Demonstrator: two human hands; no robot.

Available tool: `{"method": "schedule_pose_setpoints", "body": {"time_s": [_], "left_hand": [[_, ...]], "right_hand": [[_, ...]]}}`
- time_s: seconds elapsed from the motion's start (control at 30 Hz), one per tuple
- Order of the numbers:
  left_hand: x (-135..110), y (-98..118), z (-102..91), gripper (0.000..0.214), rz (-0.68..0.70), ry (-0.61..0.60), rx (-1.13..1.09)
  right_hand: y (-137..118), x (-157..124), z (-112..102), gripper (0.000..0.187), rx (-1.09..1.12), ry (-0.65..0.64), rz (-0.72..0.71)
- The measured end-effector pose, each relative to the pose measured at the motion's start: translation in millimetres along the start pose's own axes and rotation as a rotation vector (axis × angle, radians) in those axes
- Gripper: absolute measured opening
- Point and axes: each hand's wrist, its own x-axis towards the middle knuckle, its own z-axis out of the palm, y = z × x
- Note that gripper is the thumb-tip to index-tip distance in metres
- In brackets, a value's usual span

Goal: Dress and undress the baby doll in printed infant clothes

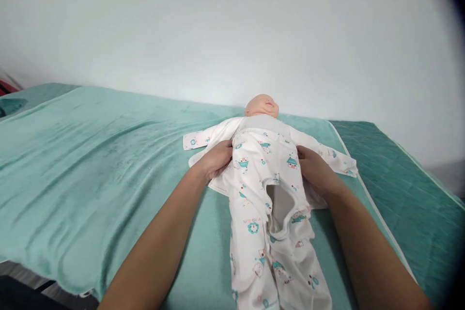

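A baby doll lies on its back with its head toward the wall. It wears a white long-sleeved baby top whose sleeves are spread to both sides and whose front panels lie open beneath. White printed open-crotch baby trousers cover the doll's front from the chest down, legs toward me. My left hand is closed at the left side of the trousers, its fingertips partly hidden by the cloth. On the opposite side my right hand grips the edge of the trousers with curled fingers, also partly hidden.
A light green blanket with wrinkles covers the bed. Darker green quilted cloth shows at the right. Behind the bed stands a white wall. A red object is partly visible at the far left.
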Motion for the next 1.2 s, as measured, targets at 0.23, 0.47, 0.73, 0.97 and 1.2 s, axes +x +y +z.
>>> {"method": "schedule_pose_setpoints", "body": {"time_s": [0.23, 0.47, 0.73, 0.97, 1.2], "left_hand": [[2, -2, 7.2, 0.032, 0.036, 0.014, -0.197], [-1, 3, 15.3, 0.035, 0.026, 0.068, -0.308], [-1, 4, 11.0, 0.035, -0.007, 0.038, -0.305], [-3, 1, 7.2, 0.041, 0.058, 0.036, -0.208], [-7, 1, 9.5, 0.036, 0.073, 0.033, -0.186]], "right_hand": [[0, -2, 11, 0.029, 0.333, 0.010, -0.007], [4, -1, 6, 0.035, 0.435, -0.074, -0.047], [5, -3, 3, 0.036, 0.388, -0.019, -0.060], [2, -7, 7, 0.047, 0.307, -0.026, -0.107], [-12, -12, 13, 0.046, 0.157, 0.010, -0.091]]}}
